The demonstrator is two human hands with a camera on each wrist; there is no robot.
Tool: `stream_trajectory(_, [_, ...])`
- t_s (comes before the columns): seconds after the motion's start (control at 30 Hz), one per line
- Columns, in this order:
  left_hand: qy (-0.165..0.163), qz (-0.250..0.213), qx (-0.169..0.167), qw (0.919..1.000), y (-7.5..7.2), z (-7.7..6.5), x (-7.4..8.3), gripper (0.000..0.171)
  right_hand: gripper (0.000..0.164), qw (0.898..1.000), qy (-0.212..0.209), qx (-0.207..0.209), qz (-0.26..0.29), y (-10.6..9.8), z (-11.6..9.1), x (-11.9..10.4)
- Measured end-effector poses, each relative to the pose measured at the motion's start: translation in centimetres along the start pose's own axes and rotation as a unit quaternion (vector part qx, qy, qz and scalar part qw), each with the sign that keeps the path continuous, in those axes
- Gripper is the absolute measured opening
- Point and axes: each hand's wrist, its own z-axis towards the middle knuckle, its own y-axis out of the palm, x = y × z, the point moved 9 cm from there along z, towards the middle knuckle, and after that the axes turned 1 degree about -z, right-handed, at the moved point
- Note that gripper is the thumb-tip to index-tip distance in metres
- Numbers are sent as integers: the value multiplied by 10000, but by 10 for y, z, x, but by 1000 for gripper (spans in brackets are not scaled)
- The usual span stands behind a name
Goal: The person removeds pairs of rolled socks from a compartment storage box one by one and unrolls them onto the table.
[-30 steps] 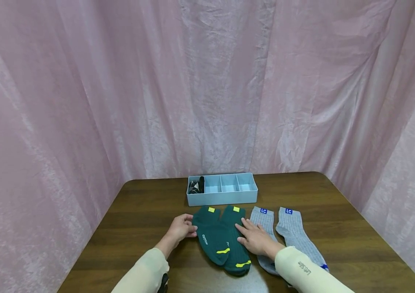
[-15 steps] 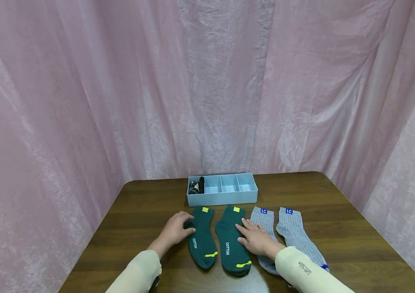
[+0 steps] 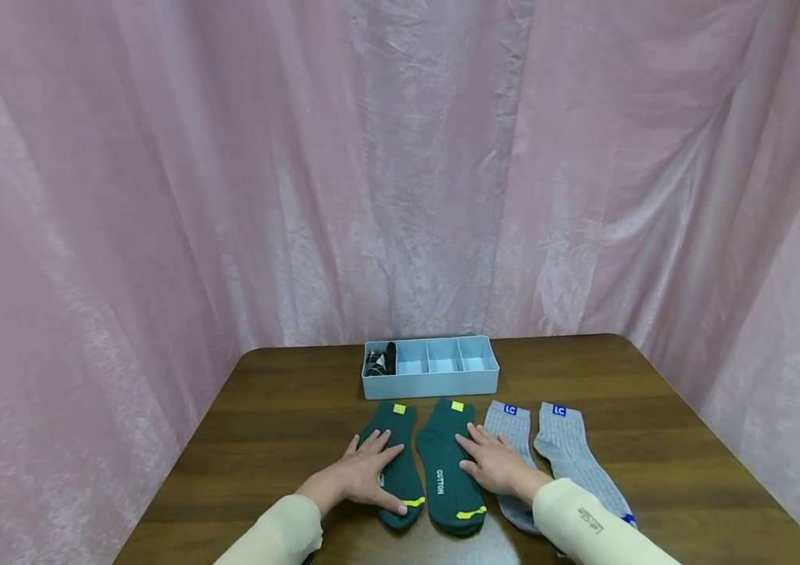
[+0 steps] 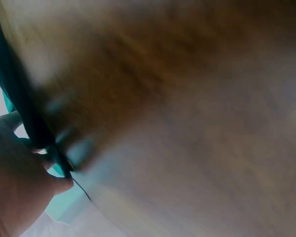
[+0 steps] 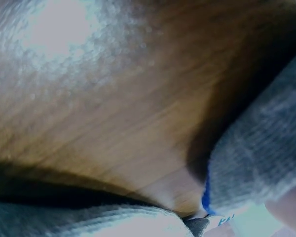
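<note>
Two dark green socks lie side by side with yellow tags up and yellow toe stripes toward me. My left hand (image 3: 360,475) rests on the left green sock (image 3: 408,471) with fingers spread, hiding part of its lettering. On the right edge of the right green sock (image 3: 444,447), my right hand (image 3: 498,464) lays its fingertips. Its palm is over the left grey sock (image 3: 510,424). The right grey sock (image 3: 569,439) lies apart, further right. The left wrist view shows the green sock (image 4: 19,94) edge-on beside the hand; grey ribbed fabric (image 5: 266,143) fills the right wrist view's right side.
A light blue divided box (image 3: 431,384) stands behind the socks. Its leftmost compartment holds dark items (image 3: 381,361), too small to identify. All lie on a brown wooden table (image 3: 286,424), with a pink curtain (image 3: 400,173) behind it.
The left hand draws the left green sock leftward off the other, lets go of its edge, then comes down flat on it. The sock ends slightly right again. The right hand stays put.
</note>
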Motion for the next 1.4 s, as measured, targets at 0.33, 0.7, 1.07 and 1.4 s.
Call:
stream_trajectory(0.33, [19, 154, -56, 9999, 5, -2, 13, 101, 50, 9998, 130, 52, 168, 1, -3, 5])
stream_trajectory(0.7, [59, 221, -112, 9997, 7, -1, 18, 102, 48, 9997, 22, 178, 137, -3, -4, 1])
stream_trajectory(1.07, [170, 336, 11, 9993, 5, -2, 26, 100, 47, 9997, -37, 204, 105, -8, -5, 0])
stream_trajectory(1.4, [296, 396, 378, 9981, -6, 2, 25, 90, 53, 9984, 50, 476, 311, -19, -1, 1])
